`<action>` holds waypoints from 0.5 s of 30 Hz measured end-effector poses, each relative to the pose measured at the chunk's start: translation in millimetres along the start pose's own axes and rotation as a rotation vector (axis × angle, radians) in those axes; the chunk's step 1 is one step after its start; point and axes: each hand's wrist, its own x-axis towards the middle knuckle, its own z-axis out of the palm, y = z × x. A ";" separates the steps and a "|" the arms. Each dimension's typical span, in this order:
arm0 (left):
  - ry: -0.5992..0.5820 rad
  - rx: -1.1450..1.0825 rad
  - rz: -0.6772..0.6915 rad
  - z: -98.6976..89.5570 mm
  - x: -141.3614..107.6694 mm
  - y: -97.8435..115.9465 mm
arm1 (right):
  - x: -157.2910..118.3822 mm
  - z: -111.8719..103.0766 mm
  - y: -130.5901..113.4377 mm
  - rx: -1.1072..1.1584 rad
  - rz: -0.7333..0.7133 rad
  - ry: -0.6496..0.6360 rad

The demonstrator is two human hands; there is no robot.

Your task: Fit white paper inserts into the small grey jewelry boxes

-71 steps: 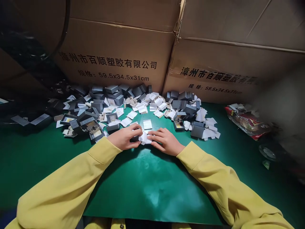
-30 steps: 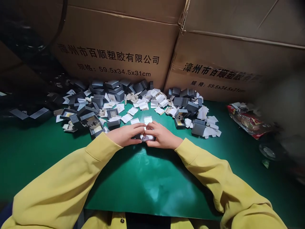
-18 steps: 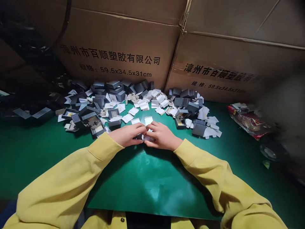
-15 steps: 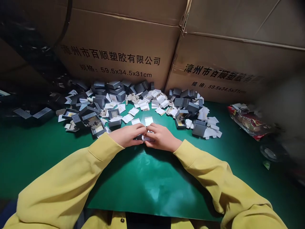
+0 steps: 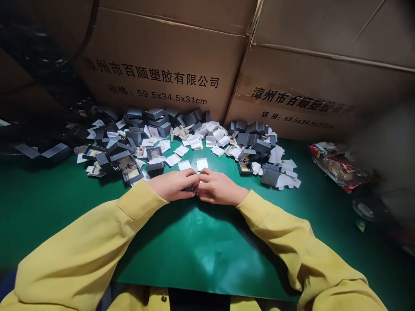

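My left hand [image 5: 175, 185] and my right hand [image 5: 220, 187] meet over the green table, fingertips together. Both are closed around a small dark grey box [image 5: 188, 188]; only a sliver of it shows beneath my left fingers. The rest of the box is hidden by my hands. Just beyond my fingers lie a white paper insert [image 5: 202, 164] and another folded white piece [image 5: 184, 165]. An open grey box [image 5: 128, 166] with a light lining sits to the left of my left hand.
Grey boxes and white inserts form a heap [image 5: 155, 123] at the back left and another heap [image 5: 259, 142] at the right. Large cardboard cartons [image 5: 155, 52] stand behind the green table [image 5: 194, 250]. A red plastic bag [image 5: 339, 168] lies at far right.
My right fingers have closed in slightly, and the white piece seen between my hands is now mostly covered. My hands stay in nearly the same place.
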 end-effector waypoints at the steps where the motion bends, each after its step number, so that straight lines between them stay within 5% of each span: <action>1: -0.008 0.002 -0.006 0.4 0.1 0.1 | 0.3 0.7 -0.1 0.015 -0.006 0.006; 15: -0.012 0.079 -0.038 -2.1 -1.5 1.4 | -15.3 19.9 -2.2 -0.039 -0.047 0.199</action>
